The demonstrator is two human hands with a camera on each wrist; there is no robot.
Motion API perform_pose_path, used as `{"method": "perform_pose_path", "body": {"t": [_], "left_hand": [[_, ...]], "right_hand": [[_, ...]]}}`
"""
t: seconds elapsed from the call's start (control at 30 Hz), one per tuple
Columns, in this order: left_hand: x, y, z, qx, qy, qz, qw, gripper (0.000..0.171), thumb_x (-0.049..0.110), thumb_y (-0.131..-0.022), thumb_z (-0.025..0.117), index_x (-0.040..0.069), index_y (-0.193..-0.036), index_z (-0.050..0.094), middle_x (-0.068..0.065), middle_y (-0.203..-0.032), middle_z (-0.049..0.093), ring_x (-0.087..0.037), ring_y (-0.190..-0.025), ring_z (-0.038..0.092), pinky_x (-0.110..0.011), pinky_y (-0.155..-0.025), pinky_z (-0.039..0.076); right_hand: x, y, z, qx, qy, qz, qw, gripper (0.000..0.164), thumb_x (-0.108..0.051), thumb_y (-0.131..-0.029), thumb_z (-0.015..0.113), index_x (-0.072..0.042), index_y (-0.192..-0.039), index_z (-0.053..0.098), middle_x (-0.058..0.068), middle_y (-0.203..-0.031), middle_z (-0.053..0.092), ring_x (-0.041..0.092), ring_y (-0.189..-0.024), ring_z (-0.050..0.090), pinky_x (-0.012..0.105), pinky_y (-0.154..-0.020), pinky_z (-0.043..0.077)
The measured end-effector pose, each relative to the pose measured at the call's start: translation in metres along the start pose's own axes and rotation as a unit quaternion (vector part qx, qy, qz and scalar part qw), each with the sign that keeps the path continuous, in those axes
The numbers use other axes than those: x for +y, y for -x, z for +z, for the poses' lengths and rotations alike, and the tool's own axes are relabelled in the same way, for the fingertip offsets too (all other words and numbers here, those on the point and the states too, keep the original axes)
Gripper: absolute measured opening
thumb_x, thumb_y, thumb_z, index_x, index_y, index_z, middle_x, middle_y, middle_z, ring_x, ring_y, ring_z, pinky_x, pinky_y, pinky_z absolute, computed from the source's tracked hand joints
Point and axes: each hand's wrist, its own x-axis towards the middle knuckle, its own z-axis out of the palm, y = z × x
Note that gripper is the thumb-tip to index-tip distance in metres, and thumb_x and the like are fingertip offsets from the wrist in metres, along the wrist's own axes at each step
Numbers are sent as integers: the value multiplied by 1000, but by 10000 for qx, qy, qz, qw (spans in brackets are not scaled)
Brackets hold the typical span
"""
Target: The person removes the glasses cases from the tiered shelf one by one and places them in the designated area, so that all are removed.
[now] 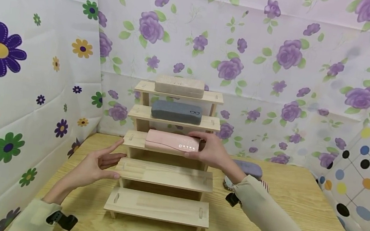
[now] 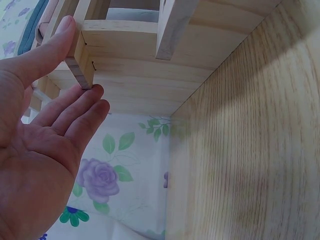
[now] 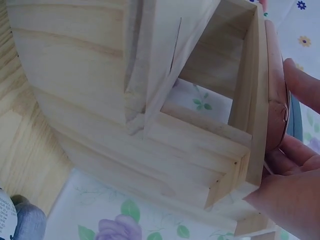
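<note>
A pink glasses case (image 1: 171, 142) with white print lies on the middle step of a tiered wooden stand (image 1: 164, 174). My right hand (image 1: 213, 151) grips its right end, thumb at the front and fingers over the top. In the right wrist view, that hand (image 3: 292, 195) holds the case (image 3: 276, 95) at the plank's edge. At the stand's left side, my left hand (image 1: 95, 166) has its fingers extended. The left wrist view shows this hand (image 2: 45, 135) with thumb and fingertips touching a plank end (image 2: 80, 65).
Above the pink case are a blue-grey case (image 1: 176, 112) and, on the top step, a beige case (image 1: 179, 86). Behind my right forearm, a purple-grey case (image 1: 249, 168) and a striped item (image 1: 228, 183) lie on the wooden table (image 1: 281, 202). Patterned cloth (image 1: 192, 47) hangs around.
</note>
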Motion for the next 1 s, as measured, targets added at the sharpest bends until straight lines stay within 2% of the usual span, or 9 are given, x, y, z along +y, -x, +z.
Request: {"method": "perform_pose_path", "body": {"t": [0.2,0.37,0.77,1.0], "left_hand": [[-1,0,0,13,-14,27,10000,106,1,-86,86,21,-170,24,-29,-154,47,-32,-140,50,-32,-107,51],[-1,0,0,9,5,31,10000,106,1,-86,87,21,-170,24,-30,-154,47,-32,-140,50,-32,-107,51],[-1,-1,-1,8,24,-62,10000,107,3,-86,87,21,-170,23,-28,-155,46,-36,-140,49,-32,-107,51],[-2,0,-1,8,-6,-51,10000,107,4,-86,87,22,-170,24,-27,-155,47,-36,-140,50,-31,-106,51]], "right_hand": [[0,0,1,-21,-220,-30,9998,64,-19,-80,96,-7,-137,70,7,-113,72,19,-90,68,34,-74,59],[3,3,-1,-9,-515,46,9987,63,-16,-78,96,-8,-135,72,8,-114,72,26,-93,69,34,-75,59],[0,1,-4,-173,-109,177,9996,71,-17,-76,97,-5,-140,68,8,-111,71,22,-91,67,34,-76,57],[2,0,-2,-119,-261,226,9993,69,-16,-76,97,-8,-138,70,7,-112,71,21,-91,67,35,-77,58]]}}
